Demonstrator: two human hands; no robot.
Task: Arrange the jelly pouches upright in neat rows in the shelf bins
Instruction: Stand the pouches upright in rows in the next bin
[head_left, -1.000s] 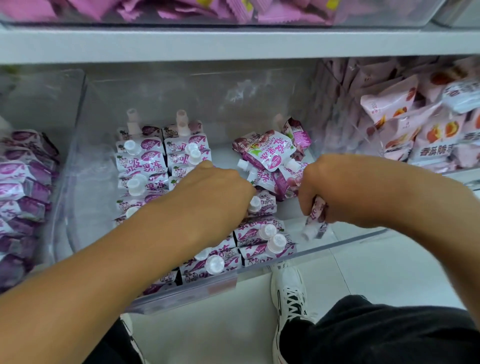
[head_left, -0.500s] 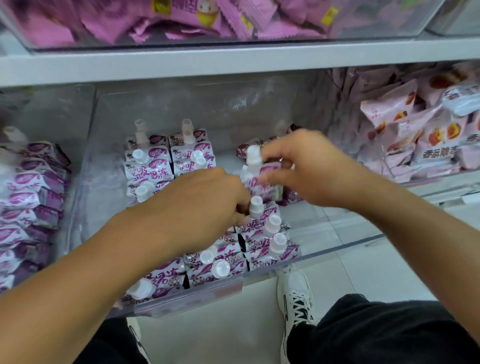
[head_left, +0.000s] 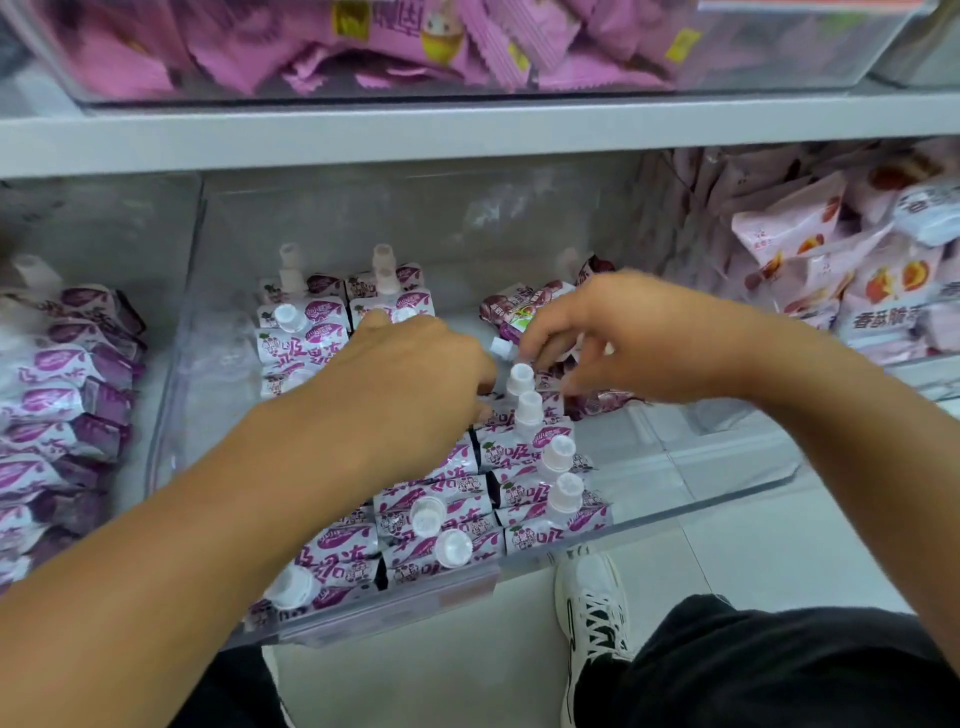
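Note:
Purple-and-white jelly pouches with white caps stand in rows in a clear shelf bin (head_left: 691, 512). The right row (head_left: 540, 457) runs from the bin's front toward the middle. Loose pouches (head_left: 519, 306) lie in a heap at the back right. My left hand (head_left: 410, 379) lies over the middle row, fingers bent down onto the pouch tops, fingertips hidden. My right hand (head_left: 623, 338) hovers just behind the rearmost cap (head_left: 519, 376) of the right row, fingers loosely spread and holding nothing.
A neighbouring bin on the left holds more purple pouches (head_left: 57, 395). Pink snack bags (head_left: 841, 270) fill the bin on the right. A shelf board (head_left: 467, 130) with pink packets above it overhangs the bin. My shoe (head_left: 592, 613) stands on the floor below.
My right hand carried a pouch from the bin's front right to the back of the right row, set it upright and let go. My left hand stayed on the middle rows.

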